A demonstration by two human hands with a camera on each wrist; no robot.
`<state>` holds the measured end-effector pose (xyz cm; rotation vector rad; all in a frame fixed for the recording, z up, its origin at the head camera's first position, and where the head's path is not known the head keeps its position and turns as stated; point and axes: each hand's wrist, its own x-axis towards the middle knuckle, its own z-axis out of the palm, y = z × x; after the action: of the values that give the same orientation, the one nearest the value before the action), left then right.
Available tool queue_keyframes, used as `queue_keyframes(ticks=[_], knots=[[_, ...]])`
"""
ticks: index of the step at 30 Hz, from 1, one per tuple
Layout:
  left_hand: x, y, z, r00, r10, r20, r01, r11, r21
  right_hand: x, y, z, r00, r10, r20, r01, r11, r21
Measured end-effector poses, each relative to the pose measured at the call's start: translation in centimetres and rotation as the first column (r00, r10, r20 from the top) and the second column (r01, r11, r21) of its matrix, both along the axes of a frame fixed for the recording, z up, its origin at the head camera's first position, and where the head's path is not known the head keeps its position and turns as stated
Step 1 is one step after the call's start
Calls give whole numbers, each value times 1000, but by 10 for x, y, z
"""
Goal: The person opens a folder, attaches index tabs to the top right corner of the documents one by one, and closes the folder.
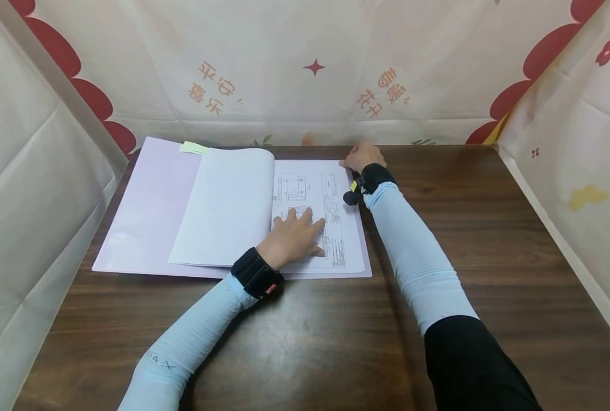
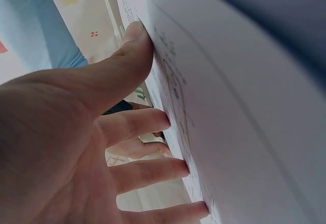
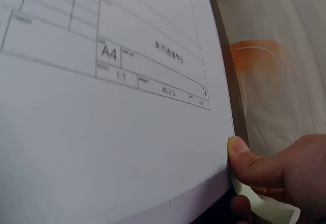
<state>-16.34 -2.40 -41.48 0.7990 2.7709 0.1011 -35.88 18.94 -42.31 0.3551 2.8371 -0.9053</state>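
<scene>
Dark wooden table [image 1: 489, 257], folder [image 1: 145, 211] open near far-left corner. Left hand [image 1: 294, 237] flat, fingers spread, pressing drawing sheet [image 1: 330, 194]. Right hand [image 1: 362, 156] pinches sheet's far-right corner, nearer its edge.

- A dark wood-grain worktop [image 1: 489, 240] lies under both hands.
- Cream cloth walls [image 1: 294, 68] with red scallops and orange characters stand beyond and beside them.
- Even, soft light.

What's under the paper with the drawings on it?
Under the drawing sheet more white sheets show at the edges, and below them the lilac folder on the table. The left hand presses on top. What the lower sheets show is covered.
</scene>
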Motion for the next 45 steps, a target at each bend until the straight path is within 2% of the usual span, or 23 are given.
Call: queue_keyframes(ticks=[6, 9, 13, 15, 16, 18, 19, 21, 23, 25, 26, 28, 30, 35, 38, 40, 41, 43, 45], knots=[[0, 2, 2, 1000, -8, -9, 8, 1000, 5, 8, 6, 3, 998, 15, -55, -16, 1000, -15], [0, 3, 2, 1000, -13, -5, 13, 1000, 5, 13, 11, 6, 998, 38, -55, -40, 999, -24], [1, 3, 1, 1000, -11, 0, 11, 1000, 3, 20, 19, 15, 995, 95, -38, -94, 995, 33], [2, 2, 2, 1000, -10, 0, 10, 1000, 4, 31, 21, 23, 988, 145, -50, -141, 987, 77], [3, 2, 2, 1000, -8, 1, 8, 1000, 5, 37, 22, 25, 980, 186, -72, -178, 978, 106], [3, 0, 2, 1000, -4, 2, 4, 1000, 5, 59, 21, 28, 947, 295, -126, -275, 949, 152], [3, 0, 2, 1000, -2, 2, 2, 1000, 4, 73, 19, 29, 921, 356, -156, -328, 927, 181], [3, -1, 1, 1000, -2, -4, 2, 1000, 0, 104, 14, 27, 851, 479, -215, -425, 868, 256], [3, -2, 1, 1000, 1, -9, -1, 1000, -4, 132, 9, 23, 790, 570, -225, -496, 810, 313], [3, -2, 1, 1000, -1, -14, 1, 1000, 0, 155, 8, 18, 752, 626, -207, -538, 764, 356], [3, -2, 1, 1000, -3, -14, 3, 1000, 5, 163, 7, 16, 741, 643, -193, -553, 748, 367], [3, -3, 1, 1000, -6, -15, 6, 1000, 7, 175, 6, 13, 727, 668, -157, -579, 720, 382], [4, -4, 0, 1000, -12, -19, 12, 1000, 5, 181, 6, 9, 723, 680, -121, -599, 705, 380], [7, -10, 1, 998, -20, -56, 21, 1000, 17, 187, 4, 7, 735, 672, -93, -605, 711, 358], [16, -22, 9, 993, -18, -118, 22, 999, 41, 187, 4, 7, 742, 664, -90, -598, 717, 358], [23, -39, 16, 977, -13, -213, 28, 997, 68, 187, 5, 7, 751, 655, -82, -591, 723, 358], [27, -51, 19, 962, -2, -273, 27, 996, 89, 187, 6, 8, 756, 650, -79, -587, 726, 358], [33, -81, 23, 910, 38, -413, 21, 990, 138, 187, 7, 8, 765, 640, -78, -579, 735, 353], [39, -120, 26, 842, 135, -522, -30, 979, 204, 187, 7, 8, 769, 634, -83, -576, 743, 341]])
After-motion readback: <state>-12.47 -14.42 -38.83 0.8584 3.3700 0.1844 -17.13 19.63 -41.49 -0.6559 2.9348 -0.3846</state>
